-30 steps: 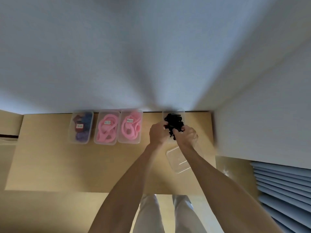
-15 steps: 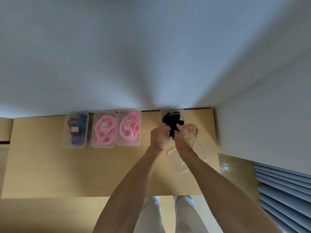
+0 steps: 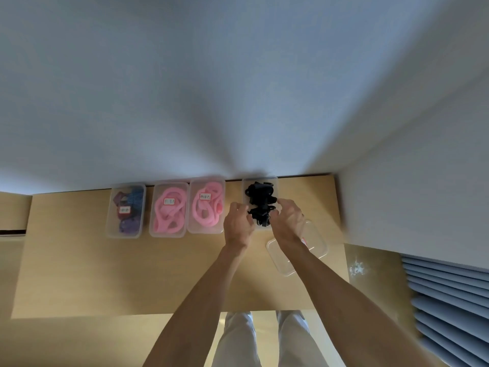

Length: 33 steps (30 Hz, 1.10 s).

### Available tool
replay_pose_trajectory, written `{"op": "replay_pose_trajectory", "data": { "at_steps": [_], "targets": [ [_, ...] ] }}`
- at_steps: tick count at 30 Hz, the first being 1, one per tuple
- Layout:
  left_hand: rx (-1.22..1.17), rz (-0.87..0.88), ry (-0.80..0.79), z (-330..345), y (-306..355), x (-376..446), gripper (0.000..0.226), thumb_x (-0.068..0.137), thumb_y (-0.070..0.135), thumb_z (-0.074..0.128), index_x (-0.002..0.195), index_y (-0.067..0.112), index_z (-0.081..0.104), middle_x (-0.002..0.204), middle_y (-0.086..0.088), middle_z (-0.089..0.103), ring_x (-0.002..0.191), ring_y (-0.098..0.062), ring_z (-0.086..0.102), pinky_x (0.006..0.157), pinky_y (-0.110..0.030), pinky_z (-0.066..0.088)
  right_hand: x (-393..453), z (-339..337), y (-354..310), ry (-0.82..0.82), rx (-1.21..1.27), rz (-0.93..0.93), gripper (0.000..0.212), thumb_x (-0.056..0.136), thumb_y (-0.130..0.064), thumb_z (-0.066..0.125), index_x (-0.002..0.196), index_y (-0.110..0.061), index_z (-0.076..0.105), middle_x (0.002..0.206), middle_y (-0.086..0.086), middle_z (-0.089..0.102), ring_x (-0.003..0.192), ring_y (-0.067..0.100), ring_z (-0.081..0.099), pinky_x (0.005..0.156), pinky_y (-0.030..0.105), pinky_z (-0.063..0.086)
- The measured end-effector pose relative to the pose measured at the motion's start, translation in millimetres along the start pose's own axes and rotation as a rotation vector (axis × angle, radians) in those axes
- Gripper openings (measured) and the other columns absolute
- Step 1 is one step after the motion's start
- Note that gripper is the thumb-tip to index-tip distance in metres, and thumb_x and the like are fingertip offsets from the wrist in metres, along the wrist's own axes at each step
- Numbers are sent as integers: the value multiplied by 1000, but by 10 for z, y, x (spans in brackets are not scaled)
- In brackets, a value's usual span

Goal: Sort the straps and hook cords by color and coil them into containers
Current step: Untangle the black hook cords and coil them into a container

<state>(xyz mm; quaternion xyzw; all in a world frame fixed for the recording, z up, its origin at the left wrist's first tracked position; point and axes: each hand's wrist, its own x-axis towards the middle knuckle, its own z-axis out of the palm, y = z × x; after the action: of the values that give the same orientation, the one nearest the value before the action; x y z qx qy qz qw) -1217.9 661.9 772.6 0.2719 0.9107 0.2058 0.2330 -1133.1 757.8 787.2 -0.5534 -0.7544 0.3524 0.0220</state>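
Both hands work at the far right of the wooden table (image 3: 79, 274). Left hand (image 3: 238, 223) and right hand (image 3: 287, 219), fingers curled, pinch a black tangle of hook cords (image 3: 260, 205) from either side. The bundle sits in a clear plastic container (image 3: 274, 182) at the far edge. A clear lid (image 3: 284, 260) lies flat just under the right wrist. Pink coils (image 3: 169, 210) fill two neighbouring boxes.

Box labels (image 3: 205, 196) too small to read; lid (image 3: 316, 241) partly hidden behind right forearm.
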Motion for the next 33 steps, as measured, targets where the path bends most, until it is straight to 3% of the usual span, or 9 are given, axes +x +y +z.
{"op": "replay_pose_trajectory", "data": {
  "at_steps": [4,7,10,13,21,24,28,31,33],
  "targets": [
    [-9,84,136,-103,-10,-91,27,87,-1,62,113,2,67,123,-16,59,106,-28,60,75,-35,57,-105,67,42,43,6,57,39,85,-4,57,123,-7,65,119,14,66,100,38,62,82,39,46],
    [-66,171,226,-111,30,-226,17,82,-7,66,97,0,70,99,-14,65,76,-28,64,56,-38,57,-231,16,177,79,11,148,40,82,3,56,121,-2,65,119,19,63,106,38,57,84,39,44],
    [-168,325,148,-30,137,-436,17,80,-12,67,93,-2,71,80,-12,67,57,-28,60,51,-34,53,-307,-90,338,80,-1,269,41,81,4,56,121,-3,65,119,20,62,107,37,57,84,39,46],
    [-107,442,-29,133,225,-571,15,82,-7,64,90,3,73,77,-9,67,60,-27,62,56,-38,54,-322,-182,505,109,82,480,43,82,-2,59,124,-7,62,120,18,60,105,37,58,84,37,47],
    [54,307,-340,620,509,-573,27,90,-2,46,111,-2,63,109,-16,59,99,-33,57,81,-42,48,-370,-169,843,22,231,845,66,82,-40,79,127,0,49,125,20,56,114,38,59,94,41,49],
    [98,265,-324,700,582,-516,26,92,9,45,104,6,67,106,-11,63,100,-28,57,83,-36,47,-336,-135,902,117,306,866,57,81,-25,80,122,2,51,121,23,55,107,41,61,87,43,50],
    [-42,240,-243,700,682,-572,63,74,44,22,84,2,69,86,-11,69,88,-25,59,74,-35,48,-319,-95,972,206,477,930,42,78,-6,77,113,7,57,115,27,61,103,44,62,87,45,53],
    [-25,124,-271,704,666,-553,18,78,19,43,74,7,56,84,-12,63,83,-27,58,67,-30,38,-336,-103,1071,250,571,976,31,85,-4,65,115,3,59,113,23,65,103,41,65,89,45,55],
    [-4,107,-302,688,724,-526,26,75,-2,50,62,16,36,72,-10,54,74,-28,51,62,-33,31,-336,-134,1082,270,607,982,33,87,-4,62,120,-3,62,112,19,67,102,38,66,90,42,56]
  ]
}}
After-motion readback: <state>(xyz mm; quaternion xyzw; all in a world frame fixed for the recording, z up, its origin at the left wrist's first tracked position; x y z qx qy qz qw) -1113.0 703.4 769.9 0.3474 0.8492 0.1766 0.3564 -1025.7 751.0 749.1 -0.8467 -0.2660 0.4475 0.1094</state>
